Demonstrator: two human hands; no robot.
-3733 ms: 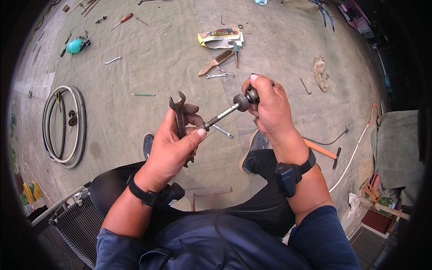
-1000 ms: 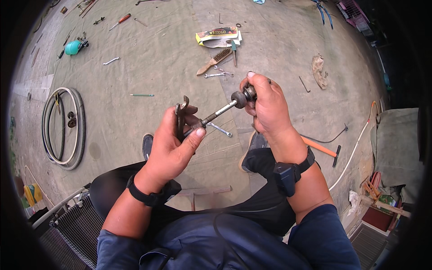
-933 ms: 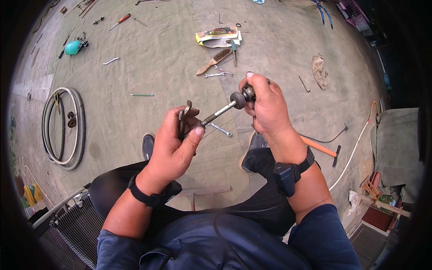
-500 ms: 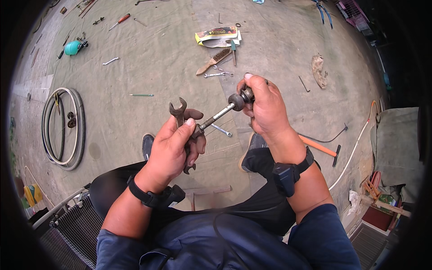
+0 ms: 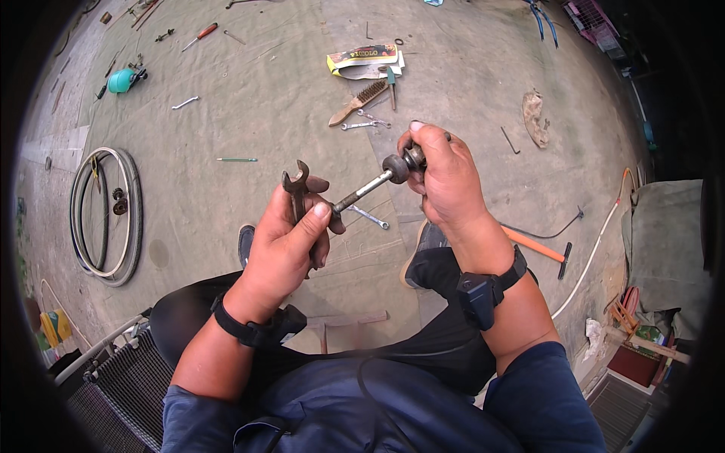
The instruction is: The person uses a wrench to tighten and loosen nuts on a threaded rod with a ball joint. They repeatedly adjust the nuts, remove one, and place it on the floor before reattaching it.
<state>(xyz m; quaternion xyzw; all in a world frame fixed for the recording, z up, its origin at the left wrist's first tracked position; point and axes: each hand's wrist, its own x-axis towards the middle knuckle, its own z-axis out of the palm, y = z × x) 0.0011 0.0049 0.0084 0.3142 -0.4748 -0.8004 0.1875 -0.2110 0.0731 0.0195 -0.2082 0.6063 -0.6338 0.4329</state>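
A metal axle (image 5: 374,186) with a threaded near end and dark round parts (image 5: 396,167) at its far end spans between my two hands, slanting up to the right. My right hand (image 5: 445,174) is closed round the far end, hiding part of it. In my left hand (image 5: 291,234) is a dark, worn open-end spanner (image 5: 297,181), its jaw pointing up past my fingers. The thumb and fingertips of that hand also pinch the axle's near end, where a nut is mostly covered.
Beyond my hands lie small spanners (image 5: 359,125), a wooden wire brush (image 5: 355,108) and a torn yellow packet (image 5: 366,62). Bicycle tyres (image 5: 130,219) are at left. An orange-handled tool (image 5: 532,243) lies beside my right forearm; a hose (image 5: 593,264) curves farther right.
My left hand has turned slightly about the axle's near end, its fingers now more curled. The spanner's lower jaw has gone from sight. My right hand has hardly moved.
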